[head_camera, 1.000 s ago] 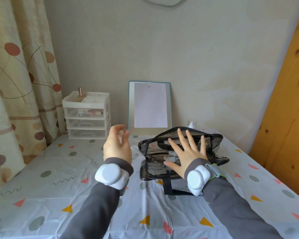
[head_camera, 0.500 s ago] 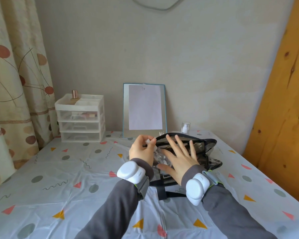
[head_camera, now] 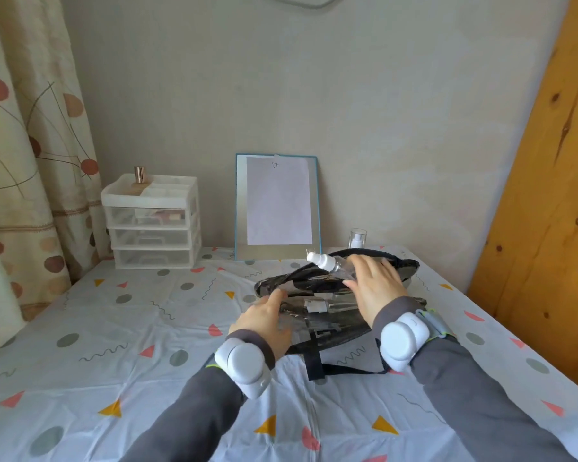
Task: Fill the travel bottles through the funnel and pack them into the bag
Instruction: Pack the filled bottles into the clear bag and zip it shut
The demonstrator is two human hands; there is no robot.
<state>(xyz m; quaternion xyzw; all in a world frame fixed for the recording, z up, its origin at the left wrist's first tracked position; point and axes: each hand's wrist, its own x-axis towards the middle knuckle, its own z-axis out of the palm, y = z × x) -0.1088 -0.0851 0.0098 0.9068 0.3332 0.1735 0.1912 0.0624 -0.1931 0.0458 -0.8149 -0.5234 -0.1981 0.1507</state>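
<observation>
While the right hand (head_camera: 376,290) curls its fingers round the spray bottle (head_camera: 329,265) above the bag (head_camera: 334,328) and the left hand (head_camera: 264,316), fingers unseen, steadies the rim, that floppy mouth could collapse and snag the bottle.

The only writing is a small handwritten mark (head_camera: 275,165) at the 12 o'clock edge of the white sheet (head_camera: 277,208) on the blue-framed board (head_camera: 241,211), too small to read.

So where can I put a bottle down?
The widest bare spotted cloth lies between the white plastic drawer unit and the left hand. More lies near the grey sleeves, plus a narrow strip right of the clear black-trimmed bag. It is crowded at the bag and behind it, by the blue-framed board and small spray bottle.
</observation>
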